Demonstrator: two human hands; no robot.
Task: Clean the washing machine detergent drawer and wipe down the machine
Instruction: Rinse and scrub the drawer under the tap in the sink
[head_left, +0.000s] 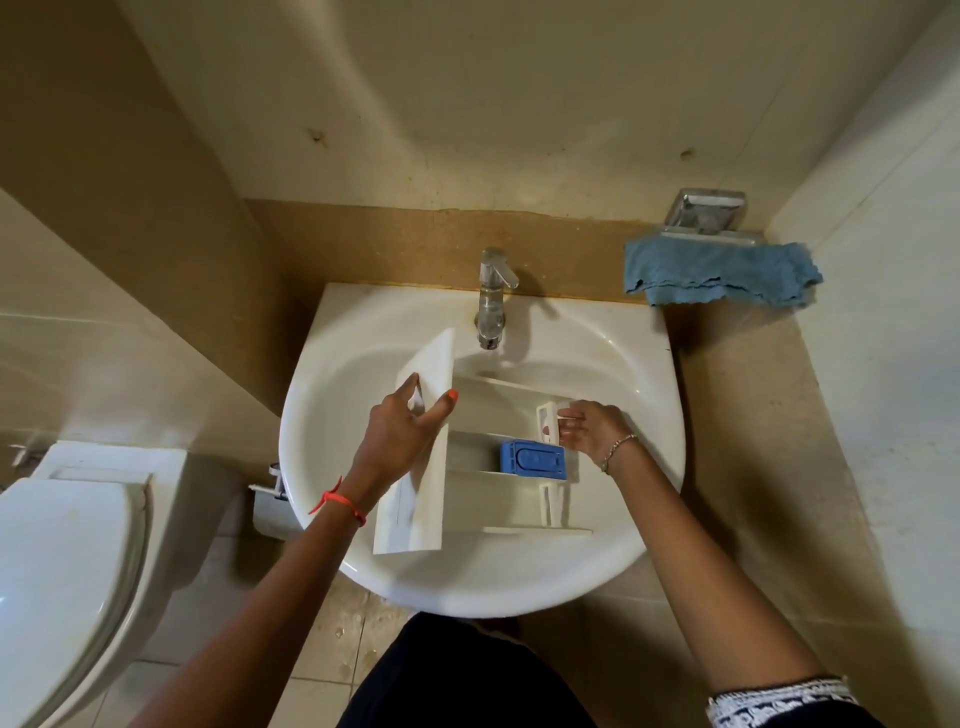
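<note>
The white detergent drawer lies across the basin of the white sink, its front panel to the left and its compartments running right. A blue insert sits in its middle compartment. My left hand grips the front panel, thumb on one face and fingers over its top edge. My right hand is at the drawer's far right end, fingertips pinching a small white slotted piece that stands upright there. No water runs from the chrome tap.
A blue cloth hangs from a chrome holder on the right wall. A white toilet stands at the left, close to the sink. Tiled walls close in on both sides; the tan floor shows below the basin.
</note>
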